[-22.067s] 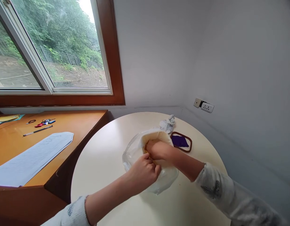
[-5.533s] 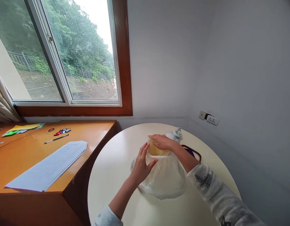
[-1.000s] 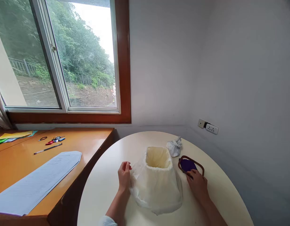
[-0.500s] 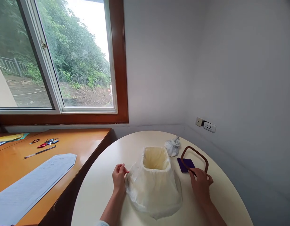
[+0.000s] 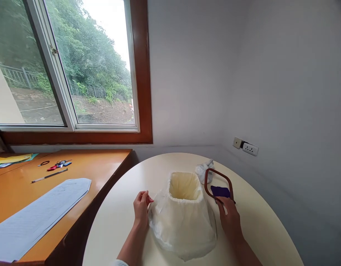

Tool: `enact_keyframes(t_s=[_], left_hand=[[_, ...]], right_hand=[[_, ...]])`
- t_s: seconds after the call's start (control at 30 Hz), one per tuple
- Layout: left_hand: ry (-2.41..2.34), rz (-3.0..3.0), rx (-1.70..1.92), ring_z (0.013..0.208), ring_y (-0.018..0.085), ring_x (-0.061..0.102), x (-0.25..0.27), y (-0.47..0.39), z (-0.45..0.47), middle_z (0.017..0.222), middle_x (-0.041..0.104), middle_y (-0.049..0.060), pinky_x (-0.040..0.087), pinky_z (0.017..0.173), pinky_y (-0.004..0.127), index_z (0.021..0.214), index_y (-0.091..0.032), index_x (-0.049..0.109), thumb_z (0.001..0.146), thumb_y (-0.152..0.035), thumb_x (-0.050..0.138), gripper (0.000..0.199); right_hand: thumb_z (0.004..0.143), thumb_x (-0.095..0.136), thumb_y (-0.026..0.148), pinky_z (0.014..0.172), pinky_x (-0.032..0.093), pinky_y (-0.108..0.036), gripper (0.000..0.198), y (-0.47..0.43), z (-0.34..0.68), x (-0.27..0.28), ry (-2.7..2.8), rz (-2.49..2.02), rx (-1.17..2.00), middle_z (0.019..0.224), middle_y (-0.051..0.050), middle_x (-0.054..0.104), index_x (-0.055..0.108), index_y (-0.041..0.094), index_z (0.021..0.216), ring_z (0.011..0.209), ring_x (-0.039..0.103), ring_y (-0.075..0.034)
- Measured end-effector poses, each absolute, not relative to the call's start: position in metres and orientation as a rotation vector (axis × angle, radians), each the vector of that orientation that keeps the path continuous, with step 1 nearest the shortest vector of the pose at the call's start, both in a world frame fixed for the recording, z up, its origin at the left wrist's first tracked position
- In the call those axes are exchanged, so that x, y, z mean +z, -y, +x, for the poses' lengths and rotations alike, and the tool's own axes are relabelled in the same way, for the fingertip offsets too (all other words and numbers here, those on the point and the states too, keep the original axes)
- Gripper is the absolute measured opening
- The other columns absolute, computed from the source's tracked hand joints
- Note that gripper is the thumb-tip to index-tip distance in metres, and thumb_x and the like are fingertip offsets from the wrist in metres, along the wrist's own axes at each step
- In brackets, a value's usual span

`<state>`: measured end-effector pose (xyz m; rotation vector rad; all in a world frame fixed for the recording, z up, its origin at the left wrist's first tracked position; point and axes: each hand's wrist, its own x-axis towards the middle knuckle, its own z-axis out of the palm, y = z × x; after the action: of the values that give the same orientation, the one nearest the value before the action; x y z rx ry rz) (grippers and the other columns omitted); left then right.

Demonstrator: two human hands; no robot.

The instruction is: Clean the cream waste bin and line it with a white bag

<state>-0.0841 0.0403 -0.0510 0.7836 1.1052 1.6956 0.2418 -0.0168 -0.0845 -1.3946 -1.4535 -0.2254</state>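
Observation:
On the round table stands a small cream bin with a white translucent bag folded over its rim and hanging loosely around its outside. My right hand, to the right of the bin, is closed on the near side of a brown rounded rectangular ring, held tilted above the table. Behind the ring lie a dark purple folded cloth and a knotted white plastic bag. My left hand is beside the bag's left edge, fingers pinched together; whether anything is between them is hidden.
The round cream table curves close to the wall. At left is a wooden desk with paper sheets, a pen, scissors with red handles and coloured folders. A power socket is on the right wall.
My right hand has moved the brown ring left towards the bin, so it now overlaps the knotted white bag. My left hand stays beside the bag, still pinched.

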Motion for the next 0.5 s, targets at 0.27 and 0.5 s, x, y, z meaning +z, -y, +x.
enact_keyframes(t_s=[0.27,0.5], left_hand=[[-1.088,0.850,1.633,0.047,0.009,0.044,-0.051,-0.040,-0.082,0.049,0.040,-0.007,0.042,0.053,0.022,0.057,-0.018,0.045,0.068,-0.034,0.061,0.025],[-1.110,0.930,1.558,0.044,0.009,0.044,-0.055,-0.042,-0.077,0.046,0.042,-0.006,0.038,0.046,0.020,0.056,-0.018,0.047,0.067,-0.035,0.061,0.024]], right_hand=[[0.081,0.046,0.049,0.084,0.043,-0.042,0.033,0.026,0.240,-0.070,1.204,-1.544,0.037,0.101,-0.009,0.060,0.054,0.020,0.095,0.097,0.055,-0.026],[0.078,0.048,0.053,0.080,0.042,-0.037,0.034,0.034,0.232,-0.053,1.135,-1.489,0.140,0.092,-0.007,0.059,0.054,0.020,0.087,0.088,0.054,-0.024]])
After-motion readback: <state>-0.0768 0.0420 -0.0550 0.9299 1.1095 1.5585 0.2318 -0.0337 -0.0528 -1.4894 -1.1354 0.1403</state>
